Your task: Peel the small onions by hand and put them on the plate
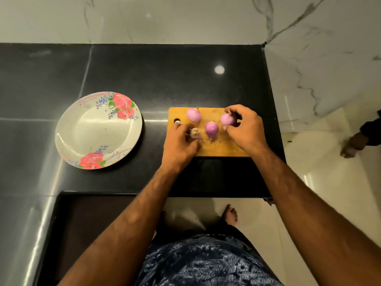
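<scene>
Left hand [179, 142] grips pale onion [195, 133], seemingly root-up.

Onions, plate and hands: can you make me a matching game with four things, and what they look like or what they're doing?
Things:
1. plate
2. cutting board
3. left hand
4. right hand

Descriptions:
A. pinches a purple onion
B. wooden, right of the plate
C. white with red flowers, on the dark counter
D. holds a pale onion

Pairs: 1-C, 2-B, 3-D, 4-A
</scene>
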